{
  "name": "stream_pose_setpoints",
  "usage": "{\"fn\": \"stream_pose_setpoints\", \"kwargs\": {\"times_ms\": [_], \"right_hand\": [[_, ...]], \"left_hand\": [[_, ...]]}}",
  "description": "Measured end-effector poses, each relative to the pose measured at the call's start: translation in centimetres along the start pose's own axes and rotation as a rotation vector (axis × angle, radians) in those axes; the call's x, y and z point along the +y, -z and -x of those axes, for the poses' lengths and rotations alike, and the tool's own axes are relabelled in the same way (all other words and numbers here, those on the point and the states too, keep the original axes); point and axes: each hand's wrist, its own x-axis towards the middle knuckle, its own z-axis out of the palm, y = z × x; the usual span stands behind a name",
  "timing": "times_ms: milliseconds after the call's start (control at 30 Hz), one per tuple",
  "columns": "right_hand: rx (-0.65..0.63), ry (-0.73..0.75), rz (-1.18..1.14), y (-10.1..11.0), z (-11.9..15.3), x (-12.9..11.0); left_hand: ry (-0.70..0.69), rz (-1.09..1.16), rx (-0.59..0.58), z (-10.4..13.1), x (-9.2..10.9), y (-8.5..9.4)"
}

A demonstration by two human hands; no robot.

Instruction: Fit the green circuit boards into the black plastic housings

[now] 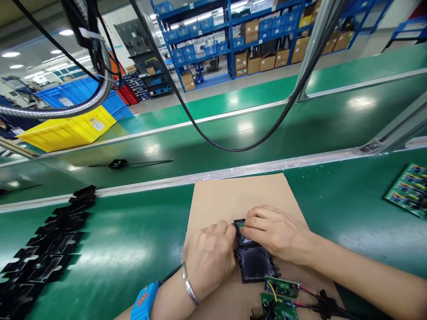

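A black plastic case [256,265] lies opened out in two halves on a sheet of brown cardboard [238,193]. In its upper half sits a small green circuit board [240,226], partly covered by fingers. My left hand [213,249] is closed, with its fingertips gripping the left edge of the case. Above the board, my right hand [271,231] is closed too, fingers together and pressed down at the board; its thumb is hidden. Close by at the lower right, two green circuit boards [282,287] with yellow, red and black wires rest on the cardboard.
Rows of black plastic case parts [50,249] cover the left of the green bench. A stack of wired boards [410,189] lies at the right edge. Beyond the metal rail [233,172] are a black part with thin leads [118,164] and a yellow bin [71,131]. A black cable [233,150] hangs ahead.
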Motion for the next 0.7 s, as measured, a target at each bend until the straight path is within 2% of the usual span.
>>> {"fn": "stream_pose_setpoints", "kwargs": {"times_ms": [167, 367, 533, 700], "right_hand": [[0.007, -0.005, -0.035, -0.1, 0.3, 0.2], [-0.037, -0.009, -0.081, 0.4, 0.4, 0.4], [-0.068, -0.012, -0.075, 0.7, 0.2, 0.5], [-0.100, -0.026, -0.043, 0.9, 0.0, 0.3]], "left_hand": [[0.019, 0.165, 0.011, 0.0, -0.3, 0.0], [0.041, 0.209, 0.047, 0.4, 0.1, 0.3], [0.058, 0.147, 0.012, 0.4, 0.3, 0.5], [0.000, 0.024, 0.102, 0.5, 0.6, -0.5]]}}
